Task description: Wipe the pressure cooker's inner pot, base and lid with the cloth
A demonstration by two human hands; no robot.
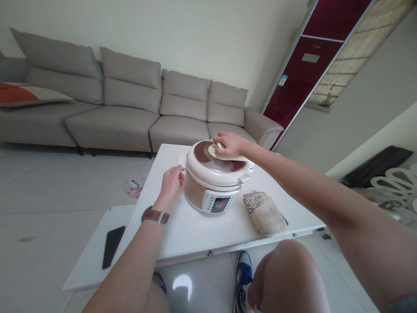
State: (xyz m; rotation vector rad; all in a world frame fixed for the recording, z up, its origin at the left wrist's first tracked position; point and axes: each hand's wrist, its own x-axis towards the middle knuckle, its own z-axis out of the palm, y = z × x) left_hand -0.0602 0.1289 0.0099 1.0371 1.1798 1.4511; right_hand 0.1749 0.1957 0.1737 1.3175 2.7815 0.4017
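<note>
A cream and tan electric pressure cooker (pixel 197 191) stands upright on a white table (pixel 185 243), its control panel facing me. Its round lid (pixel 202 167), with a shiny brown and silver top, sits on the pot. My right hand (pixel 230 144) is wrapped round the handle on top of the lid. At the cooker's left side is my left hand (pixel 172 180), fingers curled with the fingertips at the rim by the side handle; what they pinch, if anything, is hidden. A folded beige towel (pixel 265 213) lies to the right of the cooker.
Behind the table runs a long grey sofa (pixel 130 91) with an orange and white cushion (pixel 29 93). A dark phone-like slab (pixel 113 247) rests on a lower white surface (pixel 87 256) at left. My knee (pixel 293 274) is close to the table's front edge.
</note>
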